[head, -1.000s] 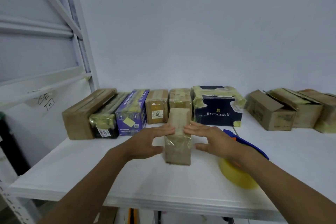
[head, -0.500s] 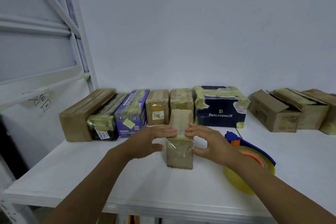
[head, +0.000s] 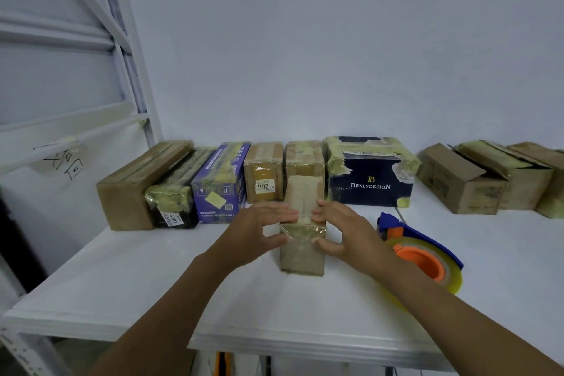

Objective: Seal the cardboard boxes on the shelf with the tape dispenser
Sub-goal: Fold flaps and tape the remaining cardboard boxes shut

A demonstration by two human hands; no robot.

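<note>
Your left hand and right hand lie with fingers flat, gripping nothing, on top of a small cardboard box mid-shelf. You seem to be smoothing tape. Next, reach right for the tape dispenser lying nearby.

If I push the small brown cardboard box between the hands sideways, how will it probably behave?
The small brown cardboard box looks narrow and taller than wide, so a high push may tip it. Its upper front carries glossy tape, so a grip could slip there. Its flat base on the smooth white shelf probably slides, not rolls.
</note>
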